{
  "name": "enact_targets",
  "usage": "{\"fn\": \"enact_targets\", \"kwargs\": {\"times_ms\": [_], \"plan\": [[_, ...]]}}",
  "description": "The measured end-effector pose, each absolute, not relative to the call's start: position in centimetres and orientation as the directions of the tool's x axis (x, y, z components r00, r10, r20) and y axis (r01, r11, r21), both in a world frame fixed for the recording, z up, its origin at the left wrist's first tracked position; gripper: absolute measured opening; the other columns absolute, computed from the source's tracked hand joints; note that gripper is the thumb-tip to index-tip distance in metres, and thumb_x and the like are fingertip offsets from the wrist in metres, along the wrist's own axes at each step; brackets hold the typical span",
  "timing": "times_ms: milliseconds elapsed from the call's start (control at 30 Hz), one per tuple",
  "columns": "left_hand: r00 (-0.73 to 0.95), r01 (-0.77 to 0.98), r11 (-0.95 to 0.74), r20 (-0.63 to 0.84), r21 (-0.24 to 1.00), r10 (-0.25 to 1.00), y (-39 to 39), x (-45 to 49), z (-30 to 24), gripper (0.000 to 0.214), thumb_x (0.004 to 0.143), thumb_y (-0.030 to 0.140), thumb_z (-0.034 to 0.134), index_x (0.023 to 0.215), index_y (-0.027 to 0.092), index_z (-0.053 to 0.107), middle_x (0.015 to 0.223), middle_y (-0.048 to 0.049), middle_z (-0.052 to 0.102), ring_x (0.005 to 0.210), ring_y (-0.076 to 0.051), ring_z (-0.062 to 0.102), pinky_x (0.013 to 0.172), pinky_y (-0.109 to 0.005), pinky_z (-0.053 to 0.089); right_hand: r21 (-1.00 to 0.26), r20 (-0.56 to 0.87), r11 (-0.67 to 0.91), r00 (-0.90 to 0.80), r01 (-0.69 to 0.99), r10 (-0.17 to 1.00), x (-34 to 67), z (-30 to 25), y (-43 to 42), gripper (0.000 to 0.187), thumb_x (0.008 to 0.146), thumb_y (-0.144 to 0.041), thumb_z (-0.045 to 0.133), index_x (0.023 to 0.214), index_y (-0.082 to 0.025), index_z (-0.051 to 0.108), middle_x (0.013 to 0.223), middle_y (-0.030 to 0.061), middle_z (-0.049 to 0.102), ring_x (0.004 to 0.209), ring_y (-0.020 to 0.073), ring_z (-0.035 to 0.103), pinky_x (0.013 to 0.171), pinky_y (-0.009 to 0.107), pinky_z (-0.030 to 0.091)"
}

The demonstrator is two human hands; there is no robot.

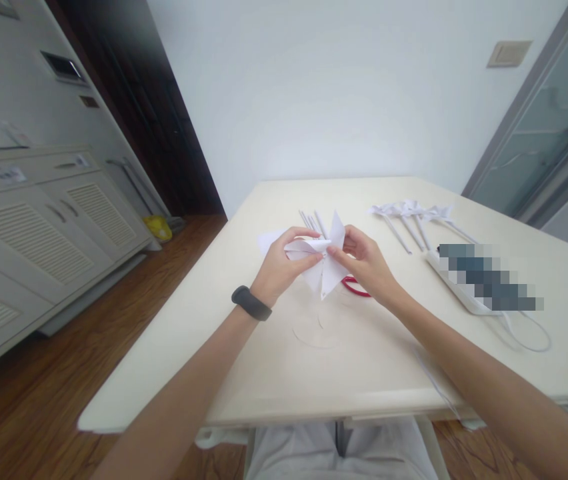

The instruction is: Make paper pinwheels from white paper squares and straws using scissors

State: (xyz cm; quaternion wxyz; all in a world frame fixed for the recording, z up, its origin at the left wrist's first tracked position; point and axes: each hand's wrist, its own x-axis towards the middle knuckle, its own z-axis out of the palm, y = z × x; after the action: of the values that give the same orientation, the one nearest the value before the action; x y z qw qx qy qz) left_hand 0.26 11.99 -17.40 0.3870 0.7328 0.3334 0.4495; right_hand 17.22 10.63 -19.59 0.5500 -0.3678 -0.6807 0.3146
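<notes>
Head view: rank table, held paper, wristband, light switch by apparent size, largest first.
1. Table
2. Held paper
3. Wristband and light switch: too alike to rank; the wristband is nearer the camera.

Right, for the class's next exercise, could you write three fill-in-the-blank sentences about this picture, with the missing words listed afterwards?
1. The left hand and right hand hold folded white ____.
2. The dark wristband is worn on the ____ wrist.
3. The curved loop near the right hand is coloured ____.

Missing words: paper; left; red.
</notes>
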Motion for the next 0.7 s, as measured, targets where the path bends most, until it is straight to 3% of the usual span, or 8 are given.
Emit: {"fn": "enact_targets", "kwargs": {"times_ms": [400, 567, 700], "plan": [[0.338, 0.156, -0.489, 0.419, 0.858, 0.843, 12.1, 0.2, -17.5, 0.025, 0.072, 0.021, 0.06, 0.097, 0.02, 0.057, 0.101, -0.0032, 0.06, 0.084, -0.017, 0.058, 0.068, -0.026, 0.045, -0.765, 0.561, 0.587, -0.174, 0.265, 0.809, 17.3, -19.0, 10.2, 0.02, 0.083, -0.037, 0.053, 0.095, -0.022, 0.05, 0.091, 0.0031, 0.057, 0.082, 0.0164, 0.057, 0.074, 0.03, 0.046], [0.225, 0.122, -0.465, 0.432, 0.877, 0.873, 12.6, -0.1, -17.9, 0.024, 0.07, 0.02, 0.061, 0.093, 0.018, 0.059, 0.099, -0.0026, 0.06, 0.086, -0.017, 0.057, 0.07, -0.026, 0.045, -0.461, 0.797, 0.72, -0.117, 0.518, 0.593, 18.0, -18.5, 9.9, 0.035, 0.076, -0.033, 0.062, 0.104, -0.021, 0.046, 0.102, 0.0073, 0.052, 0.094, 0.02, 0.05, 0.084, 0.035, 0.041], [0.185, 0.093, -0.438, 0.417, 0.894, 0.89, 13.1, -0.4, -18.3, 0.025, 0.071, 0.024, 0.062, 0.094, 0.018, 0.057, 0.092, -0.0021, 0.06, 0.083, -0.017, 0.057, 0.069, -0.026, 0.045, -0.188, 0.843, 0.756, -0.292, 0.627, 0.452, 18.2, -18.5, 9.4, 0.025, 0.078, -0.036, 0.06, 0.096, -0.023, 0.051, 0.105, 0.008, 0.051, 0.102, 0.0226, 0.046, 0.09, 0.039, 0.035]]}}
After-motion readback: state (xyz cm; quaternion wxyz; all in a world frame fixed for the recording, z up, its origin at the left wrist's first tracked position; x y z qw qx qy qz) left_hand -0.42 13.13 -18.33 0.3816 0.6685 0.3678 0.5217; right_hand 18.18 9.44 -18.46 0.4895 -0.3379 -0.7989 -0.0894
